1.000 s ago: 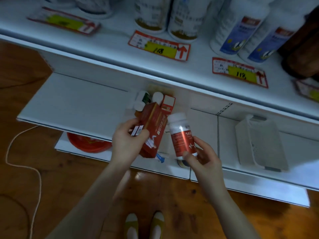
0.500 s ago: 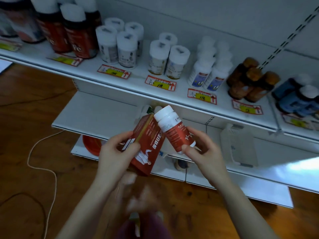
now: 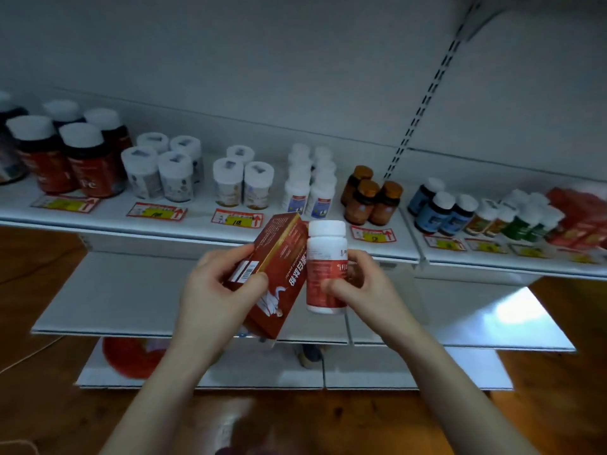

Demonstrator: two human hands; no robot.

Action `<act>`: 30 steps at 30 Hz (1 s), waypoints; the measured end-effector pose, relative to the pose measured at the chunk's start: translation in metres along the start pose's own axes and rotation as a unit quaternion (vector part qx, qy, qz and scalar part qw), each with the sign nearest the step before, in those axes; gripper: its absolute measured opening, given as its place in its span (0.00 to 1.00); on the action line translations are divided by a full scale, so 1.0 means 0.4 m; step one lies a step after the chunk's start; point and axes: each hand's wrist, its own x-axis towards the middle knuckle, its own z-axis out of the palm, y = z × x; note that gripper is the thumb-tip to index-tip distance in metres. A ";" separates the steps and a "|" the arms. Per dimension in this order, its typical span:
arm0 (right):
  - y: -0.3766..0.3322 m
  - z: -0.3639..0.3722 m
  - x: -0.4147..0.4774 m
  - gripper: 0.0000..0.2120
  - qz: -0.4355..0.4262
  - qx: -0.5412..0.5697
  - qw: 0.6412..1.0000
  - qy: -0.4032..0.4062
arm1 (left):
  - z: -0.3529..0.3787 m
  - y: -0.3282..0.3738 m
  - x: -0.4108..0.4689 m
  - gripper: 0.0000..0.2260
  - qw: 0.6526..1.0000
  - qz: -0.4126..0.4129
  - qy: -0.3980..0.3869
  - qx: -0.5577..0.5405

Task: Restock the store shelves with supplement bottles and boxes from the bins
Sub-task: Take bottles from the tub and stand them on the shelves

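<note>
**Shelf** (image 3: pixel 197 221), mid-height, running left to right: dark red jars (image 3: pixel 82 165), white-capped tubs (image 3: pixel 164 172), small white bottles (image 3: pixel 308 182), amber bottles (image 3: pixel 368 198), blue bottles (image 3: pixel 440 208), red cartons (image 3: pixel 578 218) at the far right. Price tags (image 3: pixel 238 218) run along the near edge.

**Left hand** (image 3: pixel 213 290): grasping the box. The fingers wrap its left side and the thumb presses the near face by the barcode.

**Box** (image 3: pixel 282 284): red carton held in the air, in front of the shelf edge and above the bare lower board (image 3: pixel 115 290). It is tilted, with the top leaning right. Its right edge meets or overlaps the bottle; I cannot tell which.
- Handling, as I judge it: light, with stiff corners, panels that dent under a hard squeeze, and a glossy print that is somewhat slick.
- Best hold: across the two narrow sides, near the middle.

**Bottle** (image 3: pixel 323 277): white cap, red-and-white label, held roughly upright just right of the box.
- Handling, as I judge it: rigid plastic, light to moderate in weight, not fragile, with a smooth label that could slip.
- Best hold: round the body below the shoulder, not by the cap.

**Right hand** (image 3: pixel 364 287): closed round the bottle's body, with the thumb across the near side and the fingers behind.
</note>
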 end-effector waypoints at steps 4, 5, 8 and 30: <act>0.014 -0.096 -0.007 0.16 0.056 0.125 0.989 0.050 | 0.075 0.024 -0.004 0.23 1.000 -0.004 -0.018 -0.017; 0.017 -0.128 -0.009 0.17 0.055 0.143 0.986 0.063 | 0.096 0.031 -0.006 0.22 0.999 -0.004 -0.026 -0.018; 0.032 -0.232 -0.021 0.28 0.032 0.172 0.981 0.083 | 0.171 0.056 -0.014 0.17 0.999 0.008 -0.042 -0.023; 0.213 -1.069 -0.287 0.08 0.037 0.147 0.940 0.307 | 0.987 0.219 -0.191 0.20 0.968 0.082 -0.233 -0.043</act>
